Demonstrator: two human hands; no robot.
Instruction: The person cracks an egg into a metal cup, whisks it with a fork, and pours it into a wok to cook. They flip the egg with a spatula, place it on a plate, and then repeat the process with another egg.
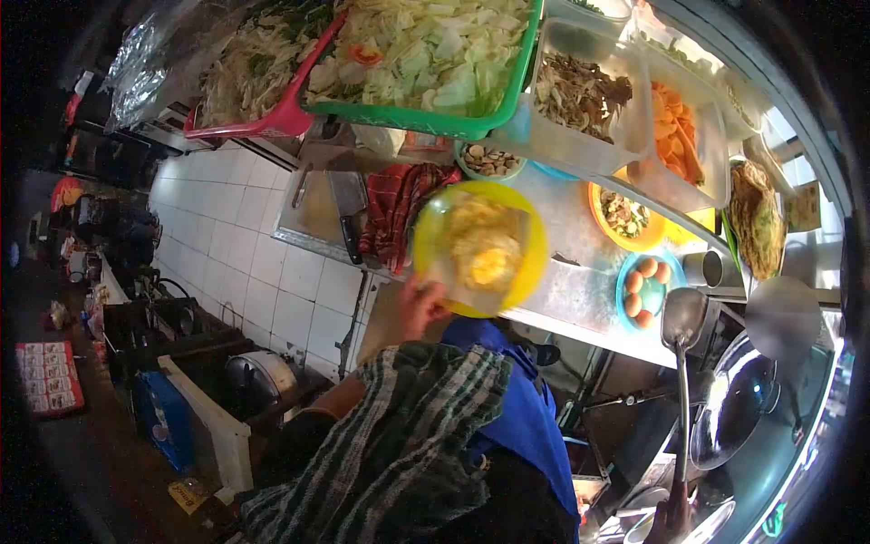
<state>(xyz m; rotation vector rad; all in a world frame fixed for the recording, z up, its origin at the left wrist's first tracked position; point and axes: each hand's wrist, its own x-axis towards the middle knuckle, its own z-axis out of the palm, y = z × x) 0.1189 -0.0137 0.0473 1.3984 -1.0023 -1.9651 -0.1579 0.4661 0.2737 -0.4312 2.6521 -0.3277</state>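
My left hand (424, 306) grips the near rim of a yellow plate (533, 268). On the plate lies food (485, 243) with a fried, egg-like yellow patch, over what looks like brown paper; motion blurs it. At the lower right edge, my right hand (671, 521), dark and partly cut off, is closed round the long handle of a wok spatula (681, 319). The spatula's metal blade points up, beside a dark wok (736, 399). A striped cloth (399, 426) hangs over my left arm and front.
Brown eggs (633, 303) sit in a blue bowl. Behind the plate are a green basket of cut cabbage (426, 54), a tub of carrots (675, 136) and an orange bowl (652, 238). A cleaver (347, 204) and red cloth (399, 204) lie left, near the counter edge.
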